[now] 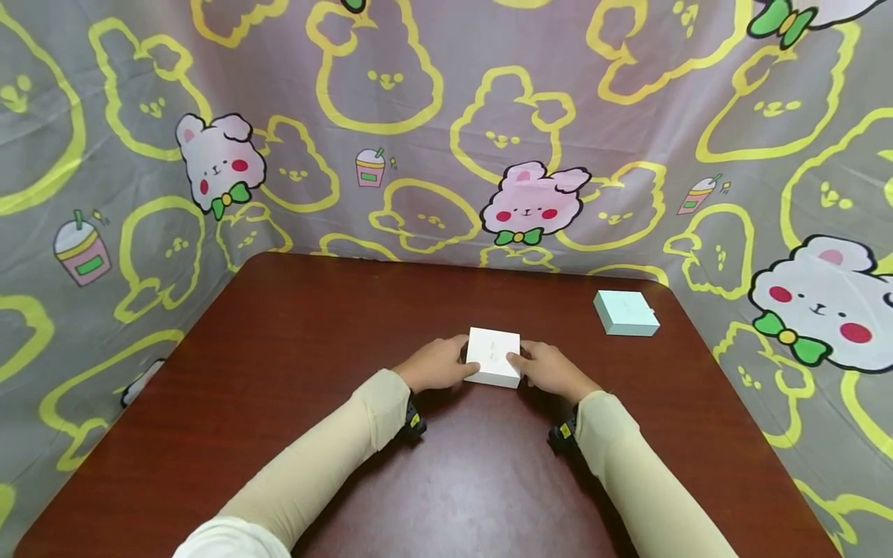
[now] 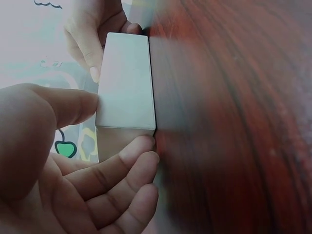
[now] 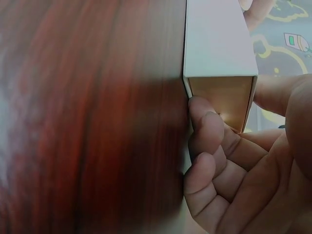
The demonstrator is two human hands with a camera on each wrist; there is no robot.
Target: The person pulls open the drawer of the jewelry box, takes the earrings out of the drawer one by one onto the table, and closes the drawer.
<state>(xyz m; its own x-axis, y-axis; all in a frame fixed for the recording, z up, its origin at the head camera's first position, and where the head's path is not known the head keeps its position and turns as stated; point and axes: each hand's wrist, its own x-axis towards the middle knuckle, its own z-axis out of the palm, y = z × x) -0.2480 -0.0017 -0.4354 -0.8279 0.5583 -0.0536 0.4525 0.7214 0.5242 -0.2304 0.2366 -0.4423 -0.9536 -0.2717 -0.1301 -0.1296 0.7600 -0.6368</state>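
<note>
White box (image 1: 492, 346): long axis unclear.
Left hand (image 1: 438, 363): fingers curled, gripping box's left side.
Right hand (image 1: 554, 368): likewise its right — equally near.

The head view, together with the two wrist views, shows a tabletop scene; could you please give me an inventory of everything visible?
White box: 1, white, between the two hands, near mid-table
Mint box: 1, pale mint green, on the table toward its far right corner
Table: 1, dark reddish brown, beneath the boxes
Printed cloth: greyish with yellow outlines, rabbits and drink cups, behind and beside the table; panel count unclear
Wrist devices: 2, black with yellow marks, one at each wrist
Sleeves: 2, cream, on both forearms
Left hand: 1, bare, gripping the white box's left side
Right hand: 1, bare, gripping its right side
</note>
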